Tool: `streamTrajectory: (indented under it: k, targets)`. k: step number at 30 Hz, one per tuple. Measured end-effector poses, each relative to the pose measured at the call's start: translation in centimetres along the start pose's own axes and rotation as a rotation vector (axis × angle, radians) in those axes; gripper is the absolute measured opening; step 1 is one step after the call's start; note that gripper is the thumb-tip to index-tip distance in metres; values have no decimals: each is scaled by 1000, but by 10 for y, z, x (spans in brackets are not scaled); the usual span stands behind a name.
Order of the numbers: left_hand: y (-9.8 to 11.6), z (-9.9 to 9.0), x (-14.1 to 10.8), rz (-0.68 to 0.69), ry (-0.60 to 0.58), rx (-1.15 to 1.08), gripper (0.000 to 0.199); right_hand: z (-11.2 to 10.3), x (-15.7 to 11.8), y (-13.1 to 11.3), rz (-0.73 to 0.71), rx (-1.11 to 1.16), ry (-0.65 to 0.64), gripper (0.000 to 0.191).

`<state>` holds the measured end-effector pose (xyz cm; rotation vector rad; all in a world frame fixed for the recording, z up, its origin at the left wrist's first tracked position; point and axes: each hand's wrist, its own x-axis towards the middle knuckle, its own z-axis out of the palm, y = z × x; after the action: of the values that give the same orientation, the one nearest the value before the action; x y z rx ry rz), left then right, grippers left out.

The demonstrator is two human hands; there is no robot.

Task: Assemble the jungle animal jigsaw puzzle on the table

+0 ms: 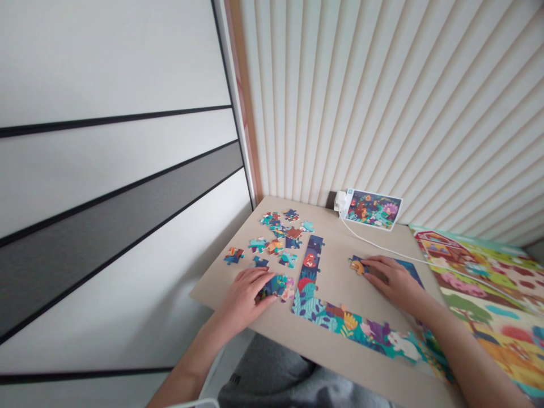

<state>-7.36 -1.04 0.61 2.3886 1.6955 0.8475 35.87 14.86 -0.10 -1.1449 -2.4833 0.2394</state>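
Joined puzzle pieces form a border down the left and along the front of the beige table. My left hand rests at the table's front left, its fingers apart over a small cluster of pieces. On the right, my right hand lies over the dark blue pieces, its fingertips at an orange-and-blue piece; part of what lies under it is hidden. Loose pieces are scattered at the back left of the table, several with teal, brown or blue patterns.
A picture card leans against the pleated blind. Beside it sits a white charger, whose cable runs right across a farm-scene puzzle. White panels stand at the left.
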Motion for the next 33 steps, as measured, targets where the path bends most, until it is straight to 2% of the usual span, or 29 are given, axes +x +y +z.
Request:
streamTrajectory:
  k: [4,9,13,16,22,26,29,33]
  targets:
    - [-6,-2,-5,-22,53,-25,48,1,0,0,1,0,-2,37]
    - [-5,-12,-11,-145,245,-113,43,2,0,2,6,-9,12,37]
    - [-3,-18,-13,-219,323,-153,42,2,-1,3,6,-18,4,37]
    - [-3,-17,-14,-252,373,-145,40,1,-1,1,12,-27,-11,37]
    - [8,-5,-21,-234,355,-196,38,-1,0,-4,18,-22,-5,36]
    - [17,3,-28,-124,227,-172,50,-1,-1,-4,15,-27,-11,37]
    - [16,7,-30,-58,158,-94,56,-1,-1,-5,20,-20,-16,36]
    - [8,6,-28,-54,142,-57,49,-3,-1,-7,31,-9,-12,36]
